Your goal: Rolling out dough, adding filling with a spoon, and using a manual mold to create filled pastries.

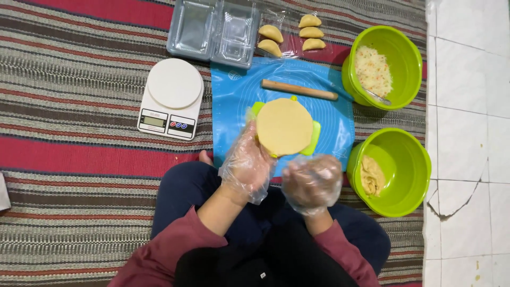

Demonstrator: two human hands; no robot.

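Striped red, grey and cream matting covers the floor where I sit cross-legged, with white tiles [467, 79] running down the right edge of the frame. At centre, my left hand [245, 162], in a loose clear plastic glove, lies open and flat under a round disc of rolled dough [284, 126], fingers spread to carry it without creasing it. The disc sits over a lime-green plastic dumpling press [314, 139] resting on a blue silicone rolling mat [234, 101], which keeps the dough off the matting. My right hand [312, 182], also gloved, is loosely curled just below the disc, apart from it; whether it has hold of anything I cannot tell.

A wooden rolling pin [299, 90] lies across the mat above the disc. At upper right, a lime-green bowl [399, 40] holds pale shredded filling with a metal spoon [378, 97] in it, placed within reach; a second green bowl [419, 170] at lower right holds a lump of dough [372, 175]. Along the top, five folded half-moon pastries [271, 33] rest on clear plastic wrap, beside two empty clear rectangular plastic containers [212, 29]. A white digital kitchen scale [172, 98] with a round platform and a small grey display stands at upper left of the mat.
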